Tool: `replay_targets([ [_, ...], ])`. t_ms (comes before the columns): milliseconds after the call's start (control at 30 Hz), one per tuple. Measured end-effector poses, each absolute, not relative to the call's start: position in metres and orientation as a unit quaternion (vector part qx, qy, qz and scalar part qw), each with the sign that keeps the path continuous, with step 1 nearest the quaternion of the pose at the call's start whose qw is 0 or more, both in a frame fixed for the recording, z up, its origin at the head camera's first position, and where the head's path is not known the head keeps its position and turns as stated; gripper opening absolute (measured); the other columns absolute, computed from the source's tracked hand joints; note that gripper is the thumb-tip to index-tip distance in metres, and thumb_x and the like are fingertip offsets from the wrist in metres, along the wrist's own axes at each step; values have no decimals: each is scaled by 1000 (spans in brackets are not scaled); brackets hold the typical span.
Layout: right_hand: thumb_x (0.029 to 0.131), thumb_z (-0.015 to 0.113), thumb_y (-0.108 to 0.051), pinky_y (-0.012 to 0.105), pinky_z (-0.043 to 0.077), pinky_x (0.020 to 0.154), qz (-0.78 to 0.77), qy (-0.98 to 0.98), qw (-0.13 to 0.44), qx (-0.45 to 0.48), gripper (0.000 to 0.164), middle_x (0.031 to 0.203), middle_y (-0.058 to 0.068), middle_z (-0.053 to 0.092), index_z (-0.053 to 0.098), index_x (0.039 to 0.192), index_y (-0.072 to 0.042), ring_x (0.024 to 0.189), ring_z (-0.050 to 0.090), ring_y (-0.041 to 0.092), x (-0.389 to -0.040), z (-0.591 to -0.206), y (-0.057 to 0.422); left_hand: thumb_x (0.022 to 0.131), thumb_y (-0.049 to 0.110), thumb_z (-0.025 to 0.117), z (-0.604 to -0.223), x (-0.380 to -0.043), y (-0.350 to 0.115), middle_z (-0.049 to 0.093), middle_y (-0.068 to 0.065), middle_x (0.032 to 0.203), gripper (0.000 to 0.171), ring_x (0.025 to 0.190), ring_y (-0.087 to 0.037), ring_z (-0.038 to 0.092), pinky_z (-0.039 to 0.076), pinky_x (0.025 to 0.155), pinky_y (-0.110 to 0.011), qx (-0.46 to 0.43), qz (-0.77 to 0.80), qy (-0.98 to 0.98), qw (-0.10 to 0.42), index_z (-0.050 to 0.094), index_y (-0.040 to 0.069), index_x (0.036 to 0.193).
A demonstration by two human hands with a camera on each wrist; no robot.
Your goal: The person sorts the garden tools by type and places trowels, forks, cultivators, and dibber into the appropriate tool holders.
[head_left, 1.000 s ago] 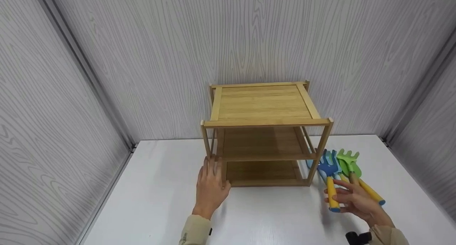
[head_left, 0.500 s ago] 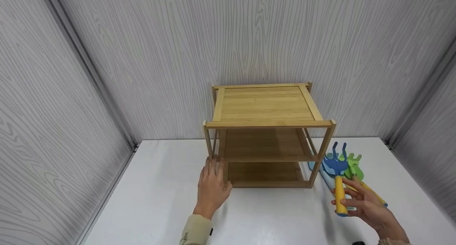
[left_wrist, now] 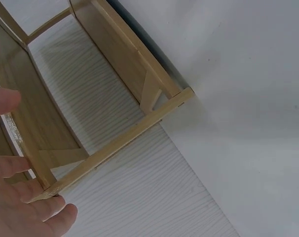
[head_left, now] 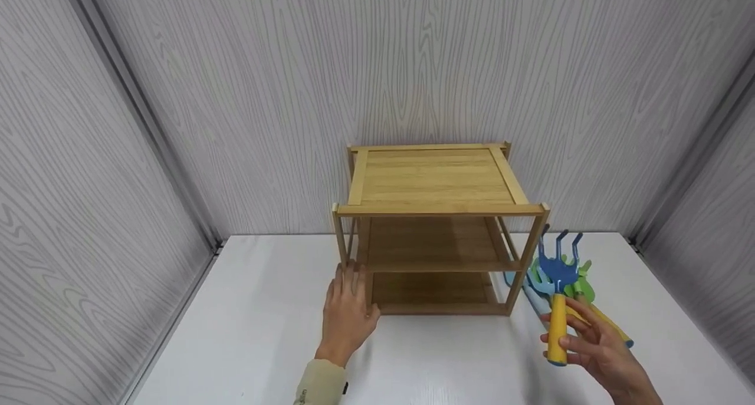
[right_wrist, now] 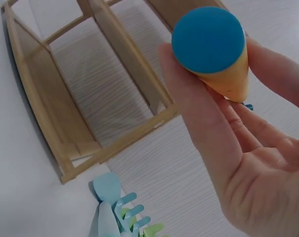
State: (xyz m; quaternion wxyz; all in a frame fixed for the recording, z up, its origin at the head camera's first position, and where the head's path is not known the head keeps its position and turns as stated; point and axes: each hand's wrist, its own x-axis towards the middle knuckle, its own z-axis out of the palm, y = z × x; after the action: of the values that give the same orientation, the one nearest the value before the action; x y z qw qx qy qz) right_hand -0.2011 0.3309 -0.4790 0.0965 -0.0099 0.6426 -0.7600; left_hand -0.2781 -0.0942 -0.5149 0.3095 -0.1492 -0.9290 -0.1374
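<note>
The change I notice is at the right: the blue fork (head_left: 558,306) sits higher in my head view than 1.0 s ago, when its prongs lay low over the tools beside the rack (head_left: 436,181). All 3 prongs now show spread, pointing up and to the far side, with the yellow handle toward me.

I have that handle pinched between the thumb and fingers of the right hand (head_left: 610,358). The right wrist view looks onto the handle's blue end, so it hides most of the fork's head.

Behind and below the fork, right of the rack, lie the light blue shovel (right_wrist: 107,187), the light blue fork (right_wrist: 132,212) and the green tools (head_left: 585,290), partly covered. The blue fork looks free of them to me, though I cannot tell how much of a gap there is.

The left hand (head_left: 348,319) matches its place 1.0 s ago: fingers fairly straight, resting at the rack's near left post, gripping nothing that I can make out. I read that as steadying. The lift, I judge, is done; the fork is held in the air, not set down on any of the 3 shelves.
</note>
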Motion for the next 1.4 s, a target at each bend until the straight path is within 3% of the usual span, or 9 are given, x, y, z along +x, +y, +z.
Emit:
replay_targets([
  [100,99,54,7,49,58,84,-763,644,58,-6,55,117,-1,68,50,126,-40,98,72,29,-197,-476,323,83,20,76,-514,-278,-96,45,-27,147,72,137,-46,41,42,108,-54,-155,-130,-929,311,48,-5,144],
  [367,94,59,12,48,60,78,-746,666,-13,27,59,116,3,67,44,136,-27,95,73,30,-189,-463,304,83,22,76,-513,-280,-90,47,-27,145,71,136,-47,43,44,106,-54,-173,-110,-925,321,50,-5,143],
  [667,93,55,17,44,60,77,-745,658,14,-104,68,118,2,68,53,133,-38,96,73,29,-194,-456,290,80,21,78,-515,-283,-89,49,-27,144,71,134,-48,45,45,105,-54,-175,-118,-915,343,51,-5,141],
  [833,92,57,15,44,60,78,-733,660,50,-158,68,120,2,67,54,137,-36,99,73,30,-201,-455,282,80,20,78,-516,-284,-91,48,-27,143,72,134,-48,45,46,104,-54,-173,-119,-914,346,51,-5,141],
  [1067,92,61,11,45,60,80,-717,673,77,-167,68,119,8,65,32,153,2,102,72,30,-207,-449,266,82,21,76,-512,-280,-92,45,-28,147,72,137,-48,41,41,109,-52,-165,-130,-924,320,49,-7,143],
  [1200,91,64,10,45,60,80,-713,678,83,-158,73,118,10,64,25,152,10,100,72,31,-212,-446,256,83,19,74,-512,-279,-93,44,-29,147,72,137,-50,40,41,109,-53,-165,-147,-922,317,48,-8,143],
  [1400,89,66,9,47,60,80,-706,681,91,-170,76,116,13,64,23,152,12,100,72,35,-218,-444,245,83,18,73,-516,-279,-94,44,-30,146,70,137,-50,40,42,108,-53,-164,-145,-922,320,48,-10,142],
])
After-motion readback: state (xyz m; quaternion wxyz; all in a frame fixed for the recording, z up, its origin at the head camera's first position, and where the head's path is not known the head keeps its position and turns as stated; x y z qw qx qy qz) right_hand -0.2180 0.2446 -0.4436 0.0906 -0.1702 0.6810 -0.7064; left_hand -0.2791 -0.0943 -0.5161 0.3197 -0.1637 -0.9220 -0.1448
